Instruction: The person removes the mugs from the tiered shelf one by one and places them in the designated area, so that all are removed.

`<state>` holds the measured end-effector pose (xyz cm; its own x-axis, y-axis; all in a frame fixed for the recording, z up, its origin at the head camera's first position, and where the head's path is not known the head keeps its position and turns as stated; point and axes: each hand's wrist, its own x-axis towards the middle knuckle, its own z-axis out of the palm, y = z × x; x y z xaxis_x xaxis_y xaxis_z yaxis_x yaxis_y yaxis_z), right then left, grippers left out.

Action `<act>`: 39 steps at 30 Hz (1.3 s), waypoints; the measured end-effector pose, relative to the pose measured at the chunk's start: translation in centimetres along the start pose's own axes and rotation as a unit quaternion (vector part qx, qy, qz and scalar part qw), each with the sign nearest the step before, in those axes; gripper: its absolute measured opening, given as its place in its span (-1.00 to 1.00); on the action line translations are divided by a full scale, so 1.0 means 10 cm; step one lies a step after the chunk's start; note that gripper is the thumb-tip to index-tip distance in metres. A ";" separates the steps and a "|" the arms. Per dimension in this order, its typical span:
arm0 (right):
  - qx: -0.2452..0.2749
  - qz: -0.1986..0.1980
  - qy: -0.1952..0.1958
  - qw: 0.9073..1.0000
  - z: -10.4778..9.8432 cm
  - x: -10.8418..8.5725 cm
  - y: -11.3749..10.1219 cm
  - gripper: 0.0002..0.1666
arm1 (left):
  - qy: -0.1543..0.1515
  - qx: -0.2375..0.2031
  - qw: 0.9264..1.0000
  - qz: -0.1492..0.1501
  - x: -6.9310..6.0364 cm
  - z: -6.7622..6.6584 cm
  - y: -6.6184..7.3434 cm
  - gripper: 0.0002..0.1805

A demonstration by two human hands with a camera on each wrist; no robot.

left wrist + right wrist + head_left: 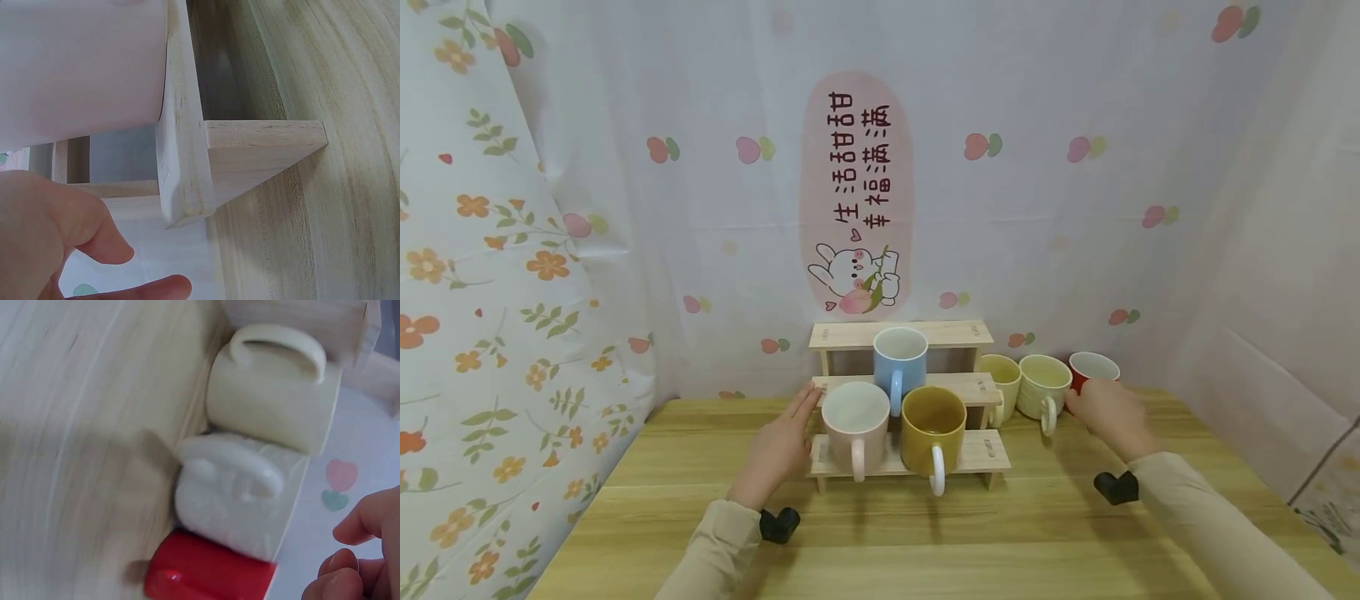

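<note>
Head view: a three-tier wooden rack [902,335] stands on the bench [715,492], with a pink mug [850,437] and an ochre mug [925,446] side by side on its lowest tier, handles toward 6 o'clock. A blue mug [913,375] sits on the middle tier, at 12 o'clock from that pair. Left hand [778,442] lies at the rack's 9 o'clock end, fingers extended; whether they touch the wood, I cannot tell. At 3 o'clock from the rack, a pale yellow mug [1006,379], a textured mug [1039,402] and a red mug [1086,371] form a row; the right hand [1108,417] partly hides the red one. Left wrist view: the left hand, at 8 o'clock, has thumb and finger apart with nothing between them; the pink mug fills 10 o'clock. Right wrist view: the pale yellow mug lies at 2 o'clock, the textured one near centre, the red one at 6 o'clock; the right hand, at 4 o'clock, has loosely bent fingers holding nothing.
</note>
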<state>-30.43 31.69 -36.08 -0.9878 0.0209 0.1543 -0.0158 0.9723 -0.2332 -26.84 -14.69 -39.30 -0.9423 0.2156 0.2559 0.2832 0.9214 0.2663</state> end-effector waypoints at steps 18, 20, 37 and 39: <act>-0.020 -0.027 -0.002 0.999 -0.02 -0.17 -0.52 -0.49 | -0.014 -0.011 1.000 -0.010 -0.01 0.05 -0.01 -0.16; -0.013 -0.031 0.005 0.999 -0.02 -0.18 -0.56 -0.48 | -0.017 -0.012 1.000 -0.012 -0.01 0.05 -0.02 -0.16; 0.008 -0.050 0.011 0.999 -0.16 -0.23 -1.09 -0.52 | -0.021 -0.018 0.999 -0.017 0.02 0.02 -0.03 -0.16; 0.007 -0.053 0.012 0.999 -0.16 -0.24 -1.15 -0.51 | -0.020 -0.018 1.000 -0.015 0.02 0.02 -0.03 -0.16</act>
<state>-27.62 20.84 -32.20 -0.9765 -0.0754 0.2018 -0.1216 0.9662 -0.2273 -27.15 -14.85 -39.50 -0.9568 0.2007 0.2101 0.2596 0.9154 0.3076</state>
